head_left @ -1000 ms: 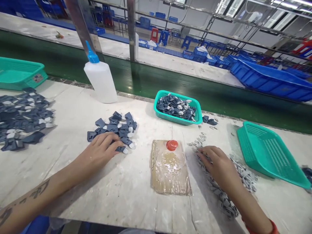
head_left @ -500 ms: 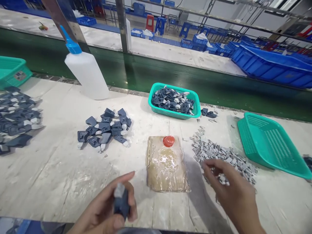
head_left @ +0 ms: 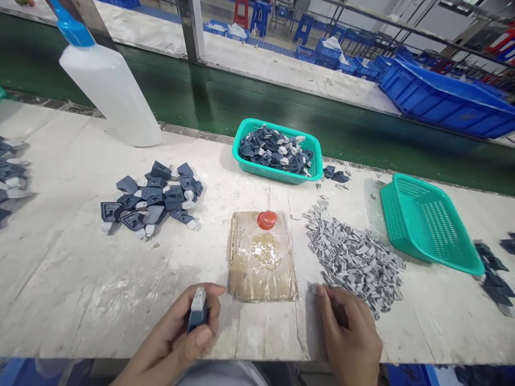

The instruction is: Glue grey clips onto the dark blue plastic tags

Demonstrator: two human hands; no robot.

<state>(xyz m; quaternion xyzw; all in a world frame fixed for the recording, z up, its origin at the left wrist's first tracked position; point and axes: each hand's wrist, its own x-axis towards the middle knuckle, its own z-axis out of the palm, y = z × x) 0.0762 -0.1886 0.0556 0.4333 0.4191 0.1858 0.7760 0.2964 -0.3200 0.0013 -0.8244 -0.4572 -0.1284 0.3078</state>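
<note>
I take the cardboard in the middle of the bench as my landmark. Far left of it, at the frame edge, I see part of a heap of dark parts. Back and left of it stands a white bottle with a blue nozzle, tilted in my view. Nearer, left of the cardboard, lies a loose pile of dark blue parts with pale tips.

Just below the cardboard's left corner is my left hand. Its fingers and thumb pinch one blue part, pale end up, held just off the bench edge and close to the cardboard.

On the cardboard sits a red cap at its far edge, with a clear glossy patch below it.

Behind the cardboard a small teal basket holds more blue parts.

Just right of the cardboard's near corner is my right hand, fingers curled together and down onto the bench at the near edge of the grey clips; I cannot tell whether it grips one. Further right lies an empty teal tray, tipped, then a few dark parts.
</note>
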